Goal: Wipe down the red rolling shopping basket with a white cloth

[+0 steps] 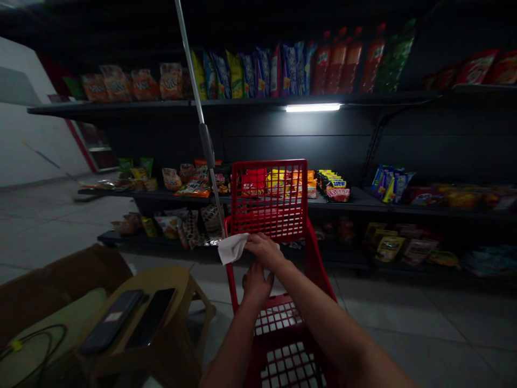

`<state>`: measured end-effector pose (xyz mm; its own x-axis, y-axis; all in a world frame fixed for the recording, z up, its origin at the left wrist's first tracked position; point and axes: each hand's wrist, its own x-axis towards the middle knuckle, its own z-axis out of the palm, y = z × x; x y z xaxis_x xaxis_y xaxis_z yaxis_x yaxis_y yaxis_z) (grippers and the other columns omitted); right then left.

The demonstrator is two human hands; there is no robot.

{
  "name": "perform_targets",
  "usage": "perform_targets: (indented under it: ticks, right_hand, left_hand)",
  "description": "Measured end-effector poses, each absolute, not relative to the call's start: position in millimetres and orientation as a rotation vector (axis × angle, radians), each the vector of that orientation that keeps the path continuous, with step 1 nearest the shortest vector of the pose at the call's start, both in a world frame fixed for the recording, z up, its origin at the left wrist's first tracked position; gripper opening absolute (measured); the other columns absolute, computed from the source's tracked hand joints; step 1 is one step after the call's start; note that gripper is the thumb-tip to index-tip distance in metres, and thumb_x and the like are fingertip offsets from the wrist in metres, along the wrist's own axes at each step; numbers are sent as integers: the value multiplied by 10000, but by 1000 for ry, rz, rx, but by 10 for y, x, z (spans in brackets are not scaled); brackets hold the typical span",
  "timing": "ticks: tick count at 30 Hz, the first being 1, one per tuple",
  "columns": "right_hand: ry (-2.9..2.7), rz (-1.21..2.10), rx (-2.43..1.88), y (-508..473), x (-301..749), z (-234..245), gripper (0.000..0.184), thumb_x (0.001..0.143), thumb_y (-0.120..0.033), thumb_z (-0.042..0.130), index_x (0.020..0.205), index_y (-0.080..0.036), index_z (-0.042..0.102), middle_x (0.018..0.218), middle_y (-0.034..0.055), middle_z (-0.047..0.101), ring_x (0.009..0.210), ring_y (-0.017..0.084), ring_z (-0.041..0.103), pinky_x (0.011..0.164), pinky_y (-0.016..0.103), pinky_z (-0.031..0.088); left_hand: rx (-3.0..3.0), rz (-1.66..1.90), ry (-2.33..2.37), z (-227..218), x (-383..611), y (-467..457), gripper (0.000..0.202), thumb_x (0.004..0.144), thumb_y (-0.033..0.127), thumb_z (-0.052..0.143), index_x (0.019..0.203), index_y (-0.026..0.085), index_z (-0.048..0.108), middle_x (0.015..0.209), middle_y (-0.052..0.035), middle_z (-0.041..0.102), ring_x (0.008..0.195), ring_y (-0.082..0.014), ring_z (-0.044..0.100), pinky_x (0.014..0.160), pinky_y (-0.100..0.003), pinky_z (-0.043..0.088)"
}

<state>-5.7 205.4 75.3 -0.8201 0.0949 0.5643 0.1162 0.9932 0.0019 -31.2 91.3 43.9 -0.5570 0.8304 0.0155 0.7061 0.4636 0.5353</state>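
Note:
In front of me stands a red plastic shopping cart point(322, 264) with a grid back panel and a grid base. My right hand point(264, 251) reaches over the cart's left rim and has a white cloth point(233, 248) pinched in its fingers. The cloth hangs out past the left side of the rim. Just below it, inside the cart, is my left hand point(257, 283), its thumb and fingers apart and slightly curled. No object shows in it, though part of its fingers is hard to make out.
Behind the cart, dark shelves point(250, 101) carry snack bags point(262, 70) and drink bottles point(337, 62). A metal pole point(189, 59) slants down beside the cart. At lower left a yellow stool point(177, 280) bears two dark phone-like devices point(151, 318), near a cardboard box point(81, 275).

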Motion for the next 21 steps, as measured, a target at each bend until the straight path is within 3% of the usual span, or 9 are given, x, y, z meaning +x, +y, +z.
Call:
perform_targets:
  ticks: [5, 10, 13, 17, 21]
  right_hand:
    - [-2391, -206, -617, 2634, 707, 822, 162, 868, -164, 608, 930, -248, 732, 1057, 65, 635, 987, 225, 516, 891, 318, 419]
    - [-2050, -66, -964, 2804, 1002, 712, 231, 852, -109, 530, 893, -200, 738, 1006, 74, 628, 939, 214, 511, 847, 299, 436]
    - [-2131, 13, -820, 2528, 659, 602, 233, 867, -123, 540, 940, -217, 741, 1035, 64, 629, 1000, 212, 512, 875, 298, 443]
    - [-2441, 87, -319, 2136, 105, 563, 235, 912, -178, 581, 1045, -299, 734, 1160, -1, 641, 1063, 175, 517, 881, 243, 450]
    - [-2588, 53, -3, 2071, 2, 668, 288, 910, -189, 610, 1160, -305, 693, 1233, -23, 632, 1079, 165, 516, 896, 232, 446]
  left_hand:
    - [1345, 718, 2477, 382, -342, 930, 597, 878, 336, 488, 1456, 211, 406, 1515, -111, 446, 1383, -256, 414, 1139, -417, 305]
    - [1362, 715, 2450, 328, -304, 978, 581, 891, 336, 453, 1457, 213, 420, 1534, -91, 429, 1415, -263, 369, 1164, -461, 263]
    - [1415, 678, 2411, 329, -273, 979, 510, 883, 328, 464, 1384, 245, 507, 1468, -77, 513, 1374, -266, 423, 1151, -486, 275]
    - [1443, 622, 2400, 332, -259, 947, 414, 889, 347, 461, 1269, 250, 592, 1373, -98, 593, 1311, -289, 488, 1117, -541, 297]
    - [1430, 573, 2412, 331, -274, 909, 384, 894, 339, 457, 1225, 237, 622, 1332, -113, 622, 1294, -286, 507, 1108, -522, 309]
